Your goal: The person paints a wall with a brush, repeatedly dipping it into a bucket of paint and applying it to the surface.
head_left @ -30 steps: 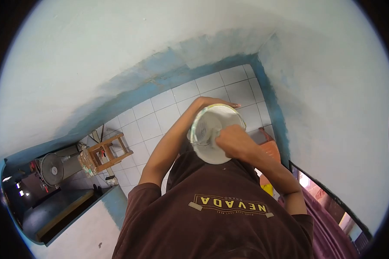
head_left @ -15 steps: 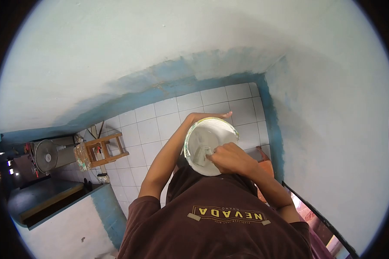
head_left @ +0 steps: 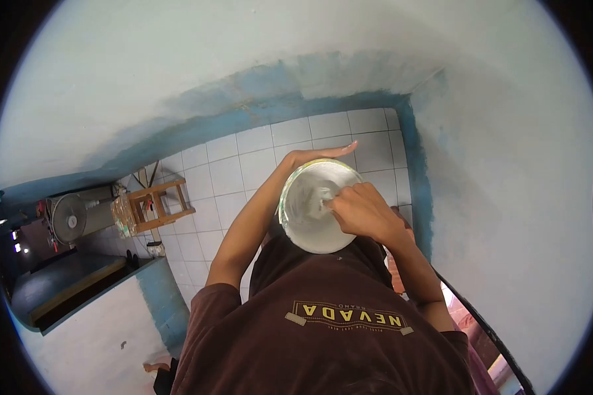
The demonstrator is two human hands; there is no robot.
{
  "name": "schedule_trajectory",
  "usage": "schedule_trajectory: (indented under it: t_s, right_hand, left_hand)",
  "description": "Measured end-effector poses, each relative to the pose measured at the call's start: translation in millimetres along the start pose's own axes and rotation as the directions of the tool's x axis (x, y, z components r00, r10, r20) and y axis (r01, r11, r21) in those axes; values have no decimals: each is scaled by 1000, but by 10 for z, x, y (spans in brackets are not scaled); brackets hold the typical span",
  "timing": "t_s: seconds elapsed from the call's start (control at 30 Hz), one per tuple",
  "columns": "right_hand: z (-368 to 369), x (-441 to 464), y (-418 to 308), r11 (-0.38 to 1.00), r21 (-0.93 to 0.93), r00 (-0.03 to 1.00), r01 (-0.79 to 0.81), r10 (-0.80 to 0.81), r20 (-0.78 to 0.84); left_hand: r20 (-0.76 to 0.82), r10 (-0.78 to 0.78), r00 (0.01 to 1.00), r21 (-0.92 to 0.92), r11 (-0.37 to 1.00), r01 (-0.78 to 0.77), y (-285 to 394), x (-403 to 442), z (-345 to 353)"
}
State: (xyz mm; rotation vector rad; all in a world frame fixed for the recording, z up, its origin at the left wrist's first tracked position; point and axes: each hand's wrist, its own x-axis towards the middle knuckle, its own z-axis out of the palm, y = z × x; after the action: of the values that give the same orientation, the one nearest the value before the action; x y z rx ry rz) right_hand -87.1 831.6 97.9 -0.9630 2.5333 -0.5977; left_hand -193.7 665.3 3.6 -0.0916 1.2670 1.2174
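A white bucket with paint-smeared walls is held close against my body. My left hand reaches round its far side, pressing the outside just below the rim with the fingers stretched out. Over the bucket's right side, my right hand is closed on the handle of a paintbrush, which is coated in white paint. The brush head is down inside the bucket and blurred, so its full shape is hard to make out.
A wooden stool lies to the left on the tiled floor, near a fan. Walls with patchy white over blue paint meet at the far right corner. At lower left, part of another person shows beside dark cloth.
My right hand has moved the paintbrush up and to the right within the bucket. The view has tilted slightly. Part of another person has appeared at lower left.
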Motion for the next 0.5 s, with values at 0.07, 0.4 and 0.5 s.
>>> schedule_trajectory:
  t_s: [0.07, 0.4, 0.5]
  right_hand:
    - [120, -20, -28, 999, -39, 997, 0, 2, 71]
    - [109, -81, -68, 995, 26, 993, -92, 94, -75]
    - [120, -129, -190, 999, -30, 998, -42, 44, 47]
  left_hand:
    - [-19, 40, 999, 10, 999, -39, -28, 46, -4]
    - [569, 799, 195, -156, 337, -928, -266, 344, -263]
    - [606, 720, 339, -261, 582, -770, -399, 581, -381]
